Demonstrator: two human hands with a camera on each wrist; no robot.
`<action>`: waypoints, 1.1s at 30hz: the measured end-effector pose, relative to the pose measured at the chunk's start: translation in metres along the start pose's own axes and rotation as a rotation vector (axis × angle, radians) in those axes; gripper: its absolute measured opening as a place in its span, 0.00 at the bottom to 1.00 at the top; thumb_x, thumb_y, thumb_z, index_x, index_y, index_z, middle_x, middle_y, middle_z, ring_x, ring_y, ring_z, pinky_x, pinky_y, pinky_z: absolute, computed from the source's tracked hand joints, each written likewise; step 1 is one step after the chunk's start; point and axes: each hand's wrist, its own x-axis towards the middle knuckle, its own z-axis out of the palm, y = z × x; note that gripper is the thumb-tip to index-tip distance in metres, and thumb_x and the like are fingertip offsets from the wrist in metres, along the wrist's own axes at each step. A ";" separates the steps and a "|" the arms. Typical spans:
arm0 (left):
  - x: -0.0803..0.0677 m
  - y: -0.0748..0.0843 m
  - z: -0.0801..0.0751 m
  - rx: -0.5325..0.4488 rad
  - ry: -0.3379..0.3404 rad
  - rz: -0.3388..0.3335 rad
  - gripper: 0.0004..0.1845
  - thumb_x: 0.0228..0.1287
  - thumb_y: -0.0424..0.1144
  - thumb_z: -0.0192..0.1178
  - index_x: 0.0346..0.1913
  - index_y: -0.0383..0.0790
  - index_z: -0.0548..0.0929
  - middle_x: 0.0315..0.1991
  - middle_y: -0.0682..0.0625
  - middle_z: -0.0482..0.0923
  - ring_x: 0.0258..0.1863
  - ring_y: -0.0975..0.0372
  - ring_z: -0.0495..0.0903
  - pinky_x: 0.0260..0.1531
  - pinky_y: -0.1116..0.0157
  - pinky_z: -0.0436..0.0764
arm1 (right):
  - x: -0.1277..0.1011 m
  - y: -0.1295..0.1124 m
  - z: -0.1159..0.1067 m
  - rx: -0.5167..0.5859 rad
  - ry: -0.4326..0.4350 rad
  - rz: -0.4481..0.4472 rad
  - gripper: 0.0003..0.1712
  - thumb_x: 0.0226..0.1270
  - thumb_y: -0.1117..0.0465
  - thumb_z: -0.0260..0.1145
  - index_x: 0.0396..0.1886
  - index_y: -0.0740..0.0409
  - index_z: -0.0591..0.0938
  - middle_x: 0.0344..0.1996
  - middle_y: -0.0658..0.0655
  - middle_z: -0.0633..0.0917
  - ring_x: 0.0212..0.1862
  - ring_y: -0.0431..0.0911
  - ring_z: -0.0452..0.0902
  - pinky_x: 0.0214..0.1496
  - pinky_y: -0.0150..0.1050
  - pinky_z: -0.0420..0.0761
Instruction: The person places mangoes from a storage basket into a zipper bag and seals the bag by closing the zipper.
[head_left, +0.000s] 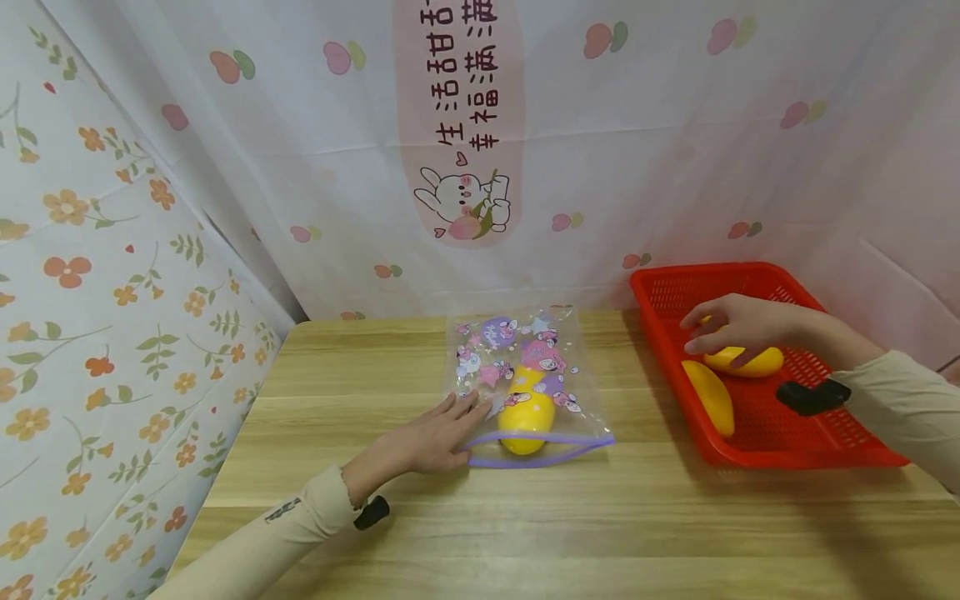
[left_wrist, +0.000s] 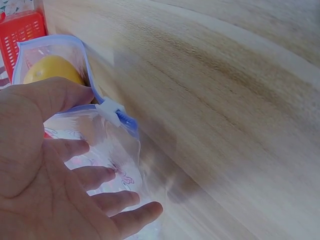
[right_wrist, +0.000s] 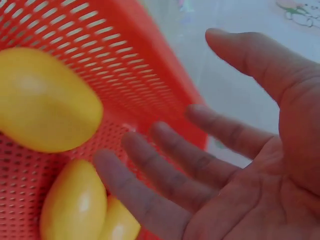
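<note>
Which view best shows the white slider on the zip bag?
The left wrist view: the white slider shows up close on the edge of the zip bag, near the left hand. In the head view I can't make it out; the right wrist view doesn't show it.

I am posing the left hand [head_left: 431, 437] palm down, its fingers [left_wrist: 117, 202] stretching out nearly straight and fanning slightly, its thumb [left_wrist: 60, 95] sitting apart from them. The left arm [head_left: 262, 533] is slanting back behind that hand, to its left. I am hovering the right hand [head_left: 738, 323] palm down and relaxed, its fingers curving loosely, its thumb [right_wrist: 250, 52] standing wide of them; the right arm [head_left: 900, 400] is extending behind, to that hand's right.
</note>
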 end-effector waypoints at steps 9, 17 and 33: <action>0.001 -0.001 0.002 -0.001 -0.002 0.000 0.41 0.74 0.41 0.60 0.81 0.36 0.51 0.79 0.32 0.45 0.76 0.38 0.46 0.73 0.46 0.49 | 0.002 0.026 0.004 0.103 -0.061 0.172 0.48 0.69 0.48 0.71 0.71 0.74 0.58 0.61 0.75 0.70 0.58 0.67 0.72 0.49 0.56 0.85; 0.001 -0.002 0.003 0.000 -0.003 -0.002 0.41 0.74 0.42 0.59 0.81 0.36 0.50 0.79 0.33 0.44 0.76 0.38 0.46 0.73 0.47 0.48 | 0.007 0.038 0.016 0.145 -0.102 0.193 0.49 0.67 0.49 0.73 0.70 0.75 0.58 0.57 0.72 0.71 0.55 0.65 0.73 0.47 0.59 0.84; 0.003 -0.002 0.003 0.018 0.004 0.012 0.41 0.74 0.41 0.60 0.81 0.35 0.51 0.79 0.32 0.45 0.77 0.39 0.47 0.73 0.46 0.49 | 0.013 0.052 0.042 0.166 -0.099 0.237 0.51 0.65 0.53 0.74 0.70 0.80 0.55 0.52 0.72 0.69 0.51 0.62 0.73 0.41 0.55 0.87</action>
